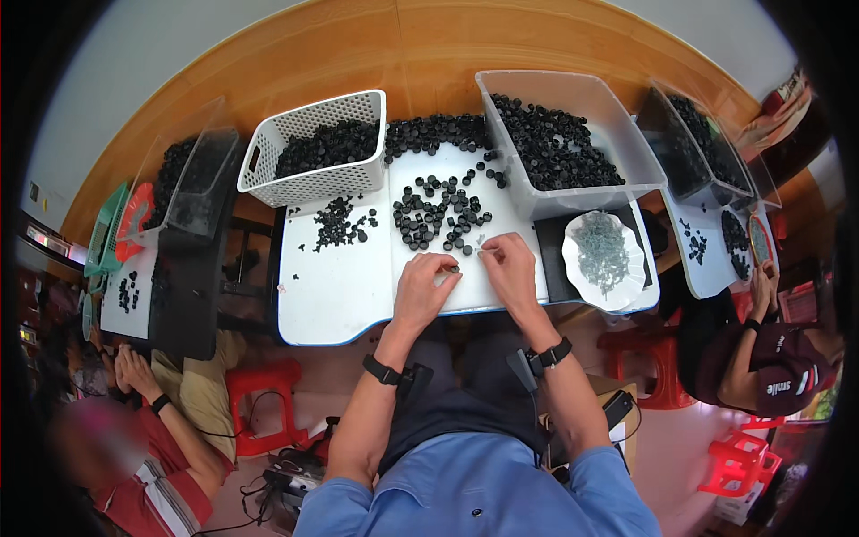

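Note:
My left hand (pixel 426 288) rests on the white table (pixel 340 295) and pinches a small black cap (pixel 455 268) at its fingertips. My right hand (pixel 506 265) is close beside it, fingers curled together over a tiny grey piece that is too small to make out. Just beyond both hands lies a loose spread of black caps (pixel 440 213). A smaller cluster of black parts (pixel 338 224) lies to the left. A white scalloped plate (pixel 632 268) holding small grey-green pieces sits to the right of my right hand.
A white perforated basket (pixel 309 183) and a clear bin (pixel 573 192), both with black caps, stand at the table's back. A black heap (pixel 436 132) lies between them. Other people sit at similar tables left (pixel 134 376) and right (pixel 769 349). Red stools (pixel 261 385) stand below.

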Demonstrator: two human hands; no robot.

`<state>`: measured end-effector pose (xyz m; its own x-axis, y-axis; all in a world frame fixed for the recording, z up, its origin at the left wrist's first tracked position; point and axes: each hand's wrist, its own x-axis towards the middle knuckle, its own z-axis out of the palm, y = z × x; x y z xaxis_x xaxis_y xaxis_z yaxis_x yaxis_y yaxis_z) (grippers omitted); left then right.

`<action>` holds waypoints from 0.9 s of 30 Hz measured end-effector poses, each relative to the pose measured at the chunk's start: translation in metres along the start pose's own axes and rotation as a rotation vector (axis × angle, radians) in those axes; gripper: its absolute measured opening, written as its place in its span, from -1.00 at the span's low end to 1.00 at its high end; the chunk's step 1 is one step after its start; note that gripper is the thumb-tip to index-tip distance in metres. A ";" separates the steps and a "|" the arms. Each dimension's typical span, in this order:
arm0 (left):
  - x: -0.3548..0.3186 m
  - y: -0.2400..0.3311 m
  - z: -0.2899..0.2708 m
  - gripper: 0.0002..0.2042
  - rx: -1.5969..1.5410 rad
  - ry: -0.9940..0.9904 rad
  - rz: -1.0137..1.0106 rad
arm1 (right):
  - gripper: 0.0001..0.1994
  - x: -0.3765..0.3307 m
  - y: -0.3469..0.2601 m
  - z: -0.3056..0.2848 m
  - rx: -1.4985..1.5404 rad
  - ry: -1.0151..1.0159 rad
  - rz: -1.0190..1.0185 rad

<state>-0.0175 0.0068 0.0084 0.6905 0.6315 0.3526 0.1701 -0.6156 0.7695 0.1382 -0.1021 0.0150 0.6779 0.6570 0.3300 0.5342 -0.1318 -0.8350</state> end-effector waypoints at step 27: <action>0.000 -0.003 0.004 -0.79 -0.100 0.054 -0.055 | -0.90 -0.012 0.001 0.023 0.380 -0.138 0.118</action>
<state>-0.0158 0.0066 0.0041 0.6426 0.6894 0.3342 0.1344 -0.5309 0.8367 0.1189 -0.0934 0.0000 0.6355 0.7505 0.1815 0.2150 0.0537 -0.9751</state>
